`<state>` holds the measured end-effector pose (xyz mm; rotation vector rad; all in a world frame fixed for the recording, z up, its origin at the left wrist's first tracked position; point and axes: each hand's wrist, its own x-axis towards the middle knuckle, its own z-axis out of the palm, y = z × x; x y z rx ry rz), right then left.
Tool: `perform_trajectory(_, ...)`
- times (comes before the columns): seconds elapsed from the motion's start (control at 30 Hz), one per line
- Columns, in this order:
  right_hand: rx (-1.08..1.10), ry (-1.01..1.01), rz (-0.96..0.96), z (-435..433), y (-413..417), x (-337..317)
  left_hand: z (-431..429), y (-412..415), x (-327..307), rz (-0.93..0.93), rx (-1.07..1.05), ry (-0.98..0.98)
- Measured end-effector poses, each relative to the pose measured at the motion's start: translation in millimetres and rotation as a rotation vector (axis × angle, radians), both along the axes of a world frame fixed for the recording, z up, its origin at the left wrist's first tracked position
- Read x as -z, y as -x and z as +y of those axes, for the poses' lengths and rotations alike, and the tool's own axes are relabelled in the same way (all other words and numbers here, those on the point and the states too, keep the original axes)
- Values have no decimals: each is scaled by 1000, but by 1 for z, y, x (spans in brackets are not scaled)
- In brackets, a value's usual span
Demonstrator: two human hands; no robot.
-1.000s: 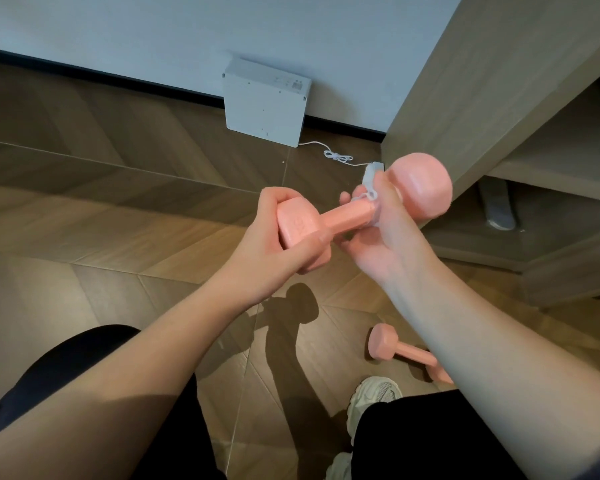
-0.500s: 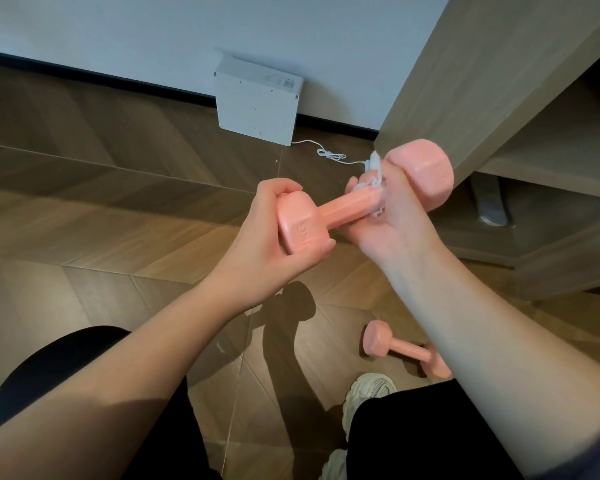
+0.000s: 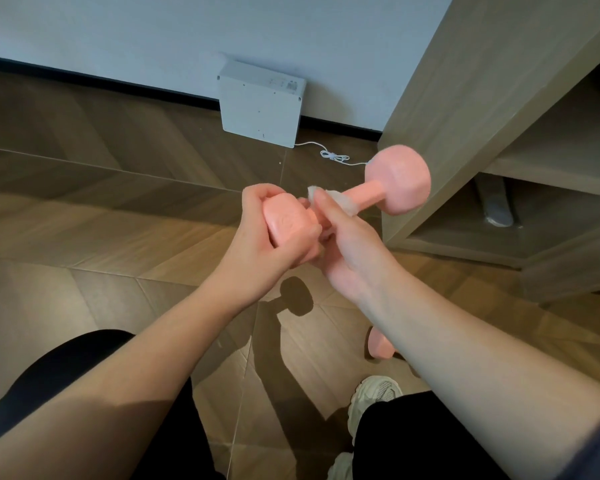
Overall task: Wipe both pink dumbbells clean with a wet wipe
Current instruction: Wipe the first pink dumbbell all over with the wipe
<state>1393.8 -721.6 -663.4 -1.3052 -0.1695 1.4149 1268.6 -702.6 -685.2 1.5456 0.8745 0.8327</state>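
One pink dumbbell (image 3: 397, 179) is held in the air above the wooden floor (image 3: 118, 220), its handle running from lower left to upper right. The near head is gripped by the left hand (image 3: 257, 258), with fingers curled over the top and the thumb pressed against the flat end face. The right hand (image 3: 354, 251) is closed round the handle just beside that head, and a white wet wipe (image 3: 343, 202) is wrapped on the handle beneath its fingers; a crumpled end of the wipe is seen above the knuckles. The far head is left uncovered and is seen in front of the side panel of a wooden shelf unit (image 3: 465, 98). The second pink dumbbell (image 3: 378, 344) is lying on the floor under the right forearm, so that only one head is visible, close to a pale shoe (image 3: 374, 396). A white box (image 3: 262, 102) is leaned against the wall (image 3: 153, 29) at the far edge of the floor, and a thin white cable (image 3: 333, 155) is trailed from it toward the shelf unit.
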Motion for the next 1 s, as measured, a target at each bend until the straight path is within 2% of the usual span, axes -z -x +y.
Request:
perform_trajectory(0.17,-115,-81,-26,0,6,1,-1,-9,-2,-181,-114,359)
perform_trajectory(0.33,-263,-146,-70,-6,4,1,2,-6,-6,-412,-63,712)
perform_trajectory(0.43,-413,-258,-26,-8,-1,-5,4,-2,-12,-509,-14,716)
perform_trajectory(0.53,-473,-310,56,-4,-15,-10,4,2,-17,-593,59,697)
perform_trajectory(0.93,-307,-214,-247,-18,-16,-11,0,10,-27,-633,127,700)
perform_trajectory(1.0,-278,-184,-223,-20,-9,-7,1,10,-25,-611,132,660)
